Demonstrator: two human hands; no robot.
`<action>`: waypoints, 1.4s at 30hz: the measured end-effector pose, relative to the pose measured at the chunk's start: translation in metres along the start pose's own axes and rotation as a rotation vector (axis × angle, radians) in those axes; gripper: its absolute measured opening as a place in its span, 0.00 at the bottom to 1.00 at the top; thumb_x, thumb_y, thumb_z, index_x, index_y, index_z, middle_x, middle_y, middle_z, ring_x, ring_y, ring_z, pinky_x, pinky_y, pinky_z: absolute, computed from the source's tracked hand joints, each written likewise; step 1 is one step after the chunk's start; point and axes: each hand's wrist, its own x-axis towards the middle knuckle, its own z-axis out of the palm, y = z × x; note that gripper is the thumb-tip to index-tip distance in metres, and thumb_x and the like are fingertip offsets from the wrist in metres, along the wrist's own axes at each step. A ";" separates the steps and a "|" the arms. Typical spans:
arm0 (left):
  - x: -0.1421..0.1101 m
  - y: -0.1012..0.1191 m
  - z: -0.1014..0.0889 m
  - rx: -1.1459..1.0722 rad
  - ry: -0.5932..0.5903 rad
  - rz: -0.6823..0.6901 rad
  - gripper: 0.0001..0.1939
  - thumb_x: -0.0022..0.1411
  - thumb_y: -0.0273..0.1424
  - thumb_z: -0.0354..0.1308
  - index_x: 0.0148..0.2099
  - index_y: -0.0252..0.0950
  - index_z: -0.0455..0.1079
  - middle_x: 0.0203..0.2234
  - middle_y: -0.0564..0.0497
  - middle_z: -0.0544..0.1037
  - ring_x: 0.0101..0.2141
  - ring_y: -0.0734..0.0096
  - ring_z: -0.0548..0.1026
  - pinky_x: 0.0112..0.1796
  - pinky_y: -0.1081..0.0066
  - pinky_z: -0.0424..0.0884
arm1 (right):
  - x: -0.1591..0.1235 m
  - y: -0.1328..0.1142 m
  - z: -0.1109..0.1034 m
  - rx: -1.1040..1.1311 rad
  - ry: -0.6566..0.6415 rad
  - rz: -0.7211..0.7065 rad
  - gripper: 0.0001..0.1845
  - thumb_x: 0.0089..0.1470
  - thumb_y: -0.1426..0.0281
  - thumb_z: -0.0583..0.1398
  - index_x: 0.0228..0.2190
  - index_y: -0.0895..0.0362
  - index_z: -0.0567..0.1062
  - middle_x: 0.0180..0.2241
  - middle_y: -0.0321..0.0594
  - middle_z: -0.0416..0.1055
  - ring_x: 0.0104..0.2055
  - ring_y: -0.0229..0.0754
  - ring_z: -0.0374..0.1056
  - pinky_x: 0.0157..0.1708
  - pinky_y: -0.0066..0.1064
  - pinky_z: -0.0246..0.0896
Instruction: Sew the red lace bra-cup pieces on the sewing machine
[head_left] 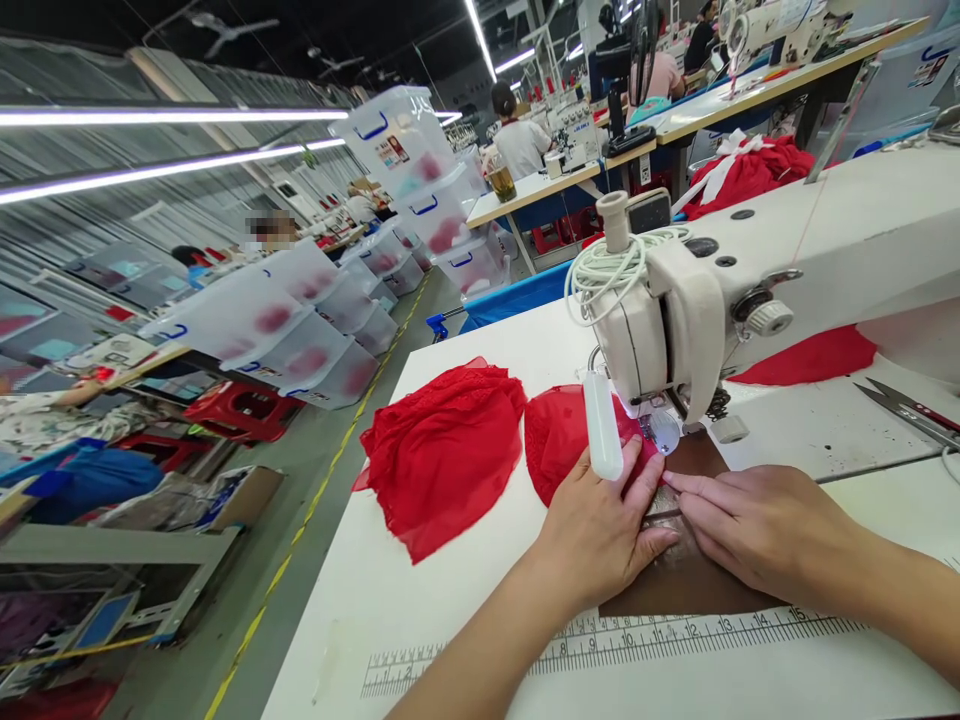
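A white sewing machine [637, 320] stands over red sheer fabric [559, 435] that runs under its needle area. On that fabric, just in front of the presser foot, my left hand [600, 525] lies with its fingers stretched out. My right hand [757, 525] rests over the brown plate [690, 580], fingers drawn together. Its index fingertip touches the fabric edge close to my left fingertips; the thumb is hidden, so what it may pinch does not show. A round clear disc [661, 432] covers part of the needle area. Left of my hands lies a lace-edged red piece [450, 450].
Scissors [911, 410] lie at the right, near another red piece [817, 357] behind the machine arm. A printed ruler [600, 645] runs along the front. A white lamp-like handle [602, 425] hangs above my left hand. Stacked clear bins [431, 190] and co-workers [517, 140] are beyond.
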 end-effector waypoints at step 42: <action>0.005 -0.007 0.007 -0.019 0.070 0.001 0.41 0.73 0.55 0.37 0.68 0.26 0.60 0.60 0.32 0.71 0.59 0.50 0.71 0.50 0.57 0.77 | 0.006 0.009 0.009 -0.008 -0.063 0.141 0.12 0.62 0.78 0.52 0.36 0.55 0.74 0.50 0.45 0.78 0.25 0.41 0.71 0.21 0.37 0.53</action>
